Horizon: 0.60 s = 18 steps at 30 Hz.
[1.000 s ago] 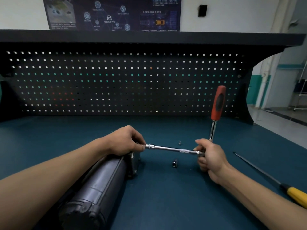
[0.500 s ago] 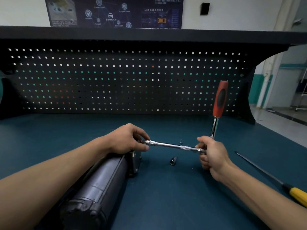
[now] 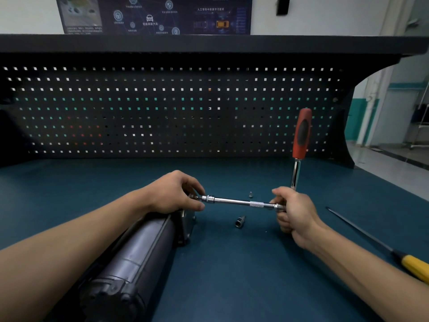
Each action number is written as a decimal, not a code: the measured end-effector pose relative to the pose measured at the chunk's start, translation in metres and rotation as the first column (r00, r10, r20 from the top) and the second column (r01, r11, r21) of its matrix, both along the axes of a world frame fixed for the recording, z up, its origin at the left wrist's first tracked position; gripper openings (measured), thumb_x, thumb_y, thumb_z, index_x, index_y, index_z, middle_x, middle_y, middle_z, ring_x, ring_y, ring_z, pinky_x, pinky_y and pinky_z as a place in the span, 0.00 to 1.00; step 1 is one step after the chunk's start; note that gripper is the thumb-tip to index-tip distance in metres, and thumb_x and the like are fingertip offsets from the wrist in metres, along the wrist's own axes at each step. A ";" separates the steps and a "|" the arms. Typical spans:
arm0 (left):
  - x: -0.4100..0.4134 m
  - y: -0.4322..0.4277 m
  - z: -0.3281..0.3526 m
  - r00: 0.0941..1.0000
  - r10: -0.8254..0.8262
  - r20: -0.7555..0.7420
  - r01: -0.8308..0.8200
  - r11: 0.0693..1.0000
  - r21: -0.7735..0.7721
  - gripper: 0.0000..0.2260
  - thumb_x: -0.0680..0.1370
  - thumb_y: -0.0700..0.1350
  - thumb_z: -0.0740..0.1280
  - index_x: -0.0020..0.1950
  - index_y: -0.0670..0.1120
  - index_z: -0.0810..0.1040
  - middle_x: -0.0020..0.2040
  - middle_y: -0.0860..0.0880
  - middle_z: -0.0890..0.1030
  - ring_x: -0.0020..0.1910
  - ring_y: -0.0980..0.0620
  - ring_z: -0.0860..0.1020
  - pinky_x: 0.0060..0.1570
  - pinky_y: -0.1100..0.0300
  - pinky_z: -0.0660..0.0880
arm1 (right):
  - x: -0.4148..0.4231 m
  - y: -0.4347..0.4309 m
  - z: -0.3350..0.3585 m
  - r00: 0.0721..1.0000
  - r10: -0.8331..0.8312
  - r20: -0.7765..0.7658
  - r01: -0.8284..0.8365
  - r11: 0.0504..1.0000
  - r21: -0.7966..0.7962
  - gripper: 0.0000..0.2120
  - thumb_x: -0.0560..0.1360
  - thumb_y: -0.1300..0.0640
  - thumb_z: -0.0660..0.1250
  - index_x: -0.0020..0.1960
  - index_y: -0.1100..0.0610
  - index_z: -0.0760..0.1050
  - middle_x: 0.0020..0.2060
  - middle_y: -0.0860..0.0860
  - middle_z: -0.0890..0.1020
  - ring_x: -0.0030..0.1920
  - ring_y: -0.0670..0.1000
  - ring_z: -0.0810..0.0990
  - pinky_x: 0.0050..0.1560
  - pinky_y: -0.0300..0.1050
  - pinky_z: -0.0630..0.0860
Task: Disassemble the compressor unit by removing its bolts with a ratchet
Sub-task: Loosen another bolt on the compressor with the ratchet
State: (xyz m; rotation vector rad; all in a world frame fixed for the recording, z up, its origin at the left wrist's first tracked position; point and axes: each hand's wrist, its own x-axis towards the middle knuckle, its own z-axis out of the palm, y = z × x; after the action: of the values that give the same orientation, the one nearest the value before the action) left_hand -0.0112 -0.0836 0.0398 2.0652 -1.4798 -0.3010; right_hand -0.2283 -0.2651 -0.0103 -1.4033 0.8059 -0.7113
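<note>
A dark cylindrical compressor unit (image 3: pixel 137 249) lies on the blue bench, its end plate pointing up and right. My left hand (image 3: pixel 173 194) rests over that end and pinches the socket tip of a long chrome extension bar (image 3: pixel 236 202). The bar runs level to the right into the head of a ratchet, which my right hand (image 3: pixel 294 212) grips. The ratchet's red and black handle (image 3: pixel 301 133) stands nearly upright above that hand. The bolt under my left fingers is hidden.
A loose socket (image 3: pixel 239 221) lies on the bench below the bar, and a small bolt (image 3: pixel 250 194) stands just behind it. A yellow-handled screwdriver (image 3: pixel 380 245) lies at the right. A black pegboard (image 3: pixel 176 108) walls off the back of the bench.
The ratchet handle has swung slightly, staying close to upright. Both hands keep their hold on the bar and ratchet head. The view has tilted down a little.
</note>
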 end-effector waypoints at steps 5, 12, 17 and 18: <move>0.002 -0.001 -0.001 0.999 -0.008 0.044 0.008 1.000 0.000 0.05 0.71 0.48 0.78 0.44 0.53 0.85 0.33 0.60 0.81 0.31 0.64 0.74 0.35 0.72 0.68 | 0.000 -0.002 0.009 0.999 0.019 -0.048 -0.019 1.000 -0.016 0.13 0.79 0.49 0.63 0.40 0.58 0.71 0.20 0.49 0.62 0.20 0.48 0.57 0.25 0.39 0.55; 0.003 -0.005 -0.005 0.998 -0.016 0.060 0.016 1.000 -0.010 0.04 0.74 0.54 0.75 0.41 0.56 0.85 0.35 0.60 0.81 0.35 0.63 0.75 0.41 0.66 0.70 | 0.000 -0.021 0.035 0.907 0.293 -0.302 -0.215 0.940 0.265 0.24 0.75 0.42 0.63 0.31 0.60 0.77 0.21 0.47 0.60 0.18 0.46 0.54 0.23 0.35 0.54; 0.003 -0.006 -0.004 0.998 -0.059 0.009 0.059 0.998 0.026 0.06 0.74 0.58 0.73 0.44 0.57 0.85 0.38 0.57 0.82 0.37 0.60 0.75 0.43 0.63 0.71 | 0.003 -0.033 0.040 0.831 0.427 -0.356 -0.308 0.887 0.344 0.26 0.75 0.42 0.62 0.30 0.61 0.80 0.21 0.47 0.64 0.17 0.45 0.58 0.21 0.35 0.56; 0.003 -0.006 -0.004 0.998 -0.070 -0.004 0.070 0.997 0.035 0.06 0.75 0.58 0.73 0.44 0.58 0.84 0.37 0.58 0.82 0.37 0.61 0.76 0.43 0.64 0.71 | 0.005 -0.033 0.040 0.843 0.399 -0.361 -0.296 0.904 0.307 0.24 0.76 0.44 0.62 0.31 0.60 0.80 0.21 0.48 0.67 0.18 0.45 0.59 0.20 0.35 0.57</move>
State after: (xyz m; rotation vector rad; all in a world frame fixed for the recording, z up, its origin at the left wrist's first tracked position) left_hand -0.0084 -0.0896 0.0355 2.0429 -1.5575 -0.3597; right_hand -0.2229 -0.2983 0.0294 -1.4455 0.8962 -0.0171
